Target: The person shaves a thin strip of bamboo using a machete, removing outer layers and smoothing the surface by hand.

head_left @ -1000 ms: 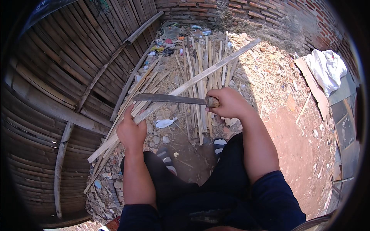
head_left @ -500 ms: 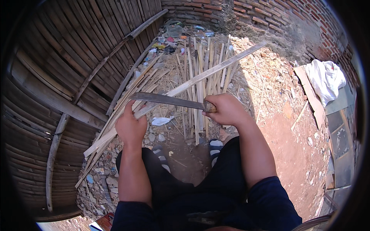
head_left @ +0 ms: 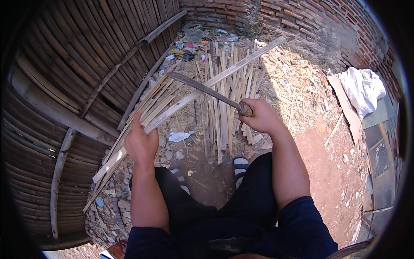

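My right hand (head_left: 258, 115) is closed round the wooden handle of a machete (head_left: 207, 89). Its long dark blade points up and to the left, crossing over a long pale wooden strip (head_left: 235, 67). That strip runs slantwise from lower left to upper right, and my left hand (head_left: 142, 140) grips it near its lower end, with thumb and forefinger on either side. Beyond my feet lies a bundle of split wooden sticks (head_left: 224, 95) on the ground. More thin strips (head_left: 151, 101) lie to the left, beyond my left hand.
A slatted bamboo wall (head_left: 86, 56) with poles rises on the left. At the back stands a brick wall (head_left: 297, 19), with litter (head_left: 194, 34) at its foot. To the right, a white cloth (head_left: 362, 88) lies on boards. Rubble and straw cover the ground.
My right hand has moved slightly right, and the machete's tip has swung upward and away from my left hand. The strip has shifted a little left and tilts more steeply.
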### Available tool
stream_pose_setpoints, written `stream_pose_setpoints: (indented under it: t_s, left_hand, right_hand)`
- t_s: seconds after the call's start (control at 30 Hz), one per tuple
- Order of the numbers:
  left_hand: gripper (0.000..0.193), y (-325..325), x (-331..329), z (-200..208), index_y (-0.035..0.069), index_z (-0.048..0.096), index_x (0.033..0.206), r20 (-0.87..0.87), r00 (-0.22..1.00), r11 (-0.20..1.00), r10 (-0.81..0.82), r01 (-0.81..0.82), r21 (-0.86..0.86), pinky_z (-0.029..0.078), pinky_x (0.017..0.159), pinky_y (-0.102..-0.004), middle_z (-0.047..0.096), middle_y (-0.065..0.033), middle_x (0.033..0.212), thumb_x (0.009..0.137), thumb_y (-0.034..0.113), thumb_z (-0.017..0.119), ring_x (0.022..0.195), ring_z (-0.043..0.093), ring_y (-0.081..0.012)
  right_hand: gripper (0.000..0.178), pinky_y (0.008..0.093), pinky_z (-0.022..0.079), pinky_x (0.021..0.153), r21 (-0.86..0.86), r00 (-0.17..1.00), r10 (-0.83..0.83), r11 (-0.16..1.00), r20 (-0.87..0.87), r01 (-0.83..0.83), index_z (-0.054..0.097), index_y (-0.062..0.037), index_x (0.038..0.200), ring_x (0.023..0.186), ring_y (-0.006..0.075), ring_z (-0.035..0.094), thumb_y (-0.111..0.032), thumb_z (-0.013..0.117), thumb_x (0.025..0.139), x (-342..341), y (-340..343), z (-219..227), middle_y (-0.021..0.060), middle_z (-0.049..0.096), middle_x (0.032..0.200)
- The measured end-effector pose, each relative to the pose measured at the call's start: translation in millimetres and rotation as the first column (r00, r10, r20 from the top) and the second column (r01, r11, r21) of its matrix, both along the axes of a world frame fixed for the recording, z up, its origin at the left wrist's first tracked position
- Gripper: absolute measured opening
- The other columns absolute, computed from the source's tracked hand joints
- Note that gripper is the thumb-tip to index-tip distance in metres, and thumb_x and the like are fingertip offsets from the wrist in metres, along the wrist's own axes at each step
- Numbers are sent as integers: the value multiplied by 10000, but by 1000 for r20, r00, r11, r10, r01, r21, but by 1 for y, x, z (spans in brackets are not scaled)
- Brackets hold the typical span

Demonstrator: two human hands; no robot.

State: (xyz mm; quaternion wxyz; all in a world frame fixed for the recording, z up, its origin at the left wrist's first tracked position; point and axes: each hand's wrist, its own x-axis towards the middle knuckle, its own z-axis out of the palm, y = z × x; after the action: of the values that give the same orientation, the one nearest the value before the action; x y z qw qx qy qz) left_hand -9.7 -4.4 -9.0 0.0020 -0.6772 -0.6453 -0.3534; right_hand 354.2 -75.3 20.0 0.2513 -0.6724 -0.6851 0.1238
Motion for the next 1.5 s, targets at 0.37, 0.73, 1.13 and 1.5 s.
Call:
stream_pose_setpoints:
  t_s: [0.37,0.73,1.13,1.5]
  left_hand:
    - [617,1,4,-7,159,688,1369,59,997,998,-55,53,27,578,757,-458,738,-178,879,759,156,776,838,751,-386]
    - [621,2,9,-10,165,684,1372,38,998,998,-60,60,-10,571,737,-476,731,-147,849,761,194,791,797,741,-382]
    - [586,7,-4,1,170,703,1339,11,999,998,39,-39,-44,574,771,-454,752,-155,893,757,163,774,864,748,-375]
    - [510,7,6,-18,113,737,1266,-48,999,999,-22,20,-35,574,725,-492,745,-178,799,775,237,796,756,734,-407]
  right_hand:
    - [260,473,529,723,20,995,79,997,56,-81,713,-76,1018,813,395,688,-270,817,880,-19,-2,6,168,708,845]
    - [261,486,536,730,0,996,-21,1000,85,21,714,-73,994,823,403,695,-281,813,871,-9,-9,7,171,715,849]
    - [323,533,554,808,-38,988,-154,987,15,155,724,-76,1088,927,443,704,-316,788,882,5,0,10,221,723,906]
    - [232,538,550,738,62,968,119,989,220,-136,660,-71,938,847,429,694,-228,773,810,-54,1,-5,170,700,835]
